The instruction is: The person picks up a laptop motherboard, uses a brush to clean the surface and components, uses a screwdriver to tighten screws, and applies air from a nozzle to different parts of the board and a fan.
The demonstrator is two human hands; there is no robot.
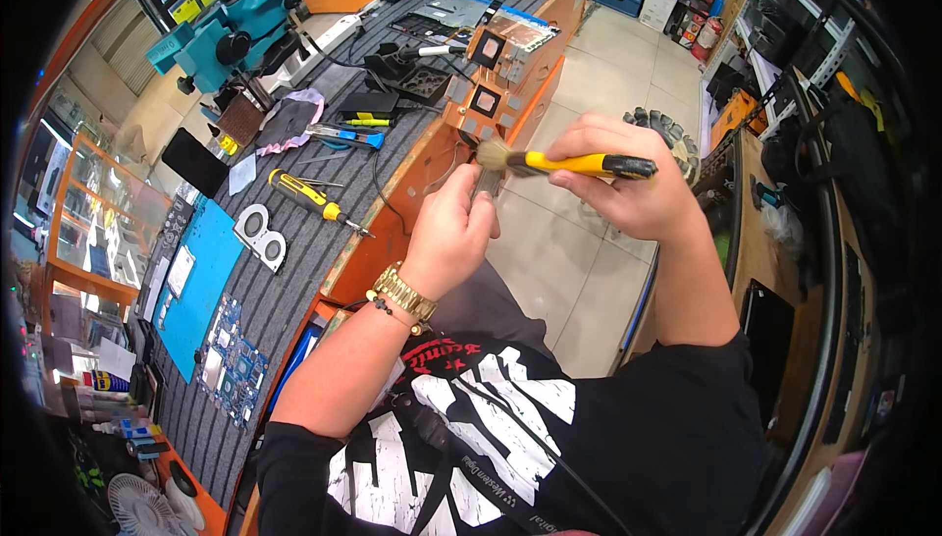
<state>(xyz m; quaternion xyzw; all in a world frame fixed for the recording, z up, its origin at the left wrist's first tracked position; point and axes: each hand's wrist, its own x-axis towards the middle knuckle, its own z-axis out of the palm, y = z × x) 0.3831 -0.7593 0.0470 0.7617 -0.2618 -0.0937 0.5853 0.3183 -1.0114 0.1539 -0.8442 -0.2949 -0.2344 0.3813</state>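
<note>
My left hand grips the near end of a copper laptop heatsink, which has two dark-framed square contact plates. It is held up just off the edge of the workbench. In my right hand is a brush with a yellow and black handle. Its pale bristles meet the finned end of the heatsink, close to my left fingertips. On the bench to the left lie a yellow and black screwdriver and a silver twin-fan part.
A blue mat and a blue circuit board lie on the striped grey bench cover. Farther along are a black phone-like slab, a cloth, a utility knife and a teal microscope. Shelving stands right.
</note>
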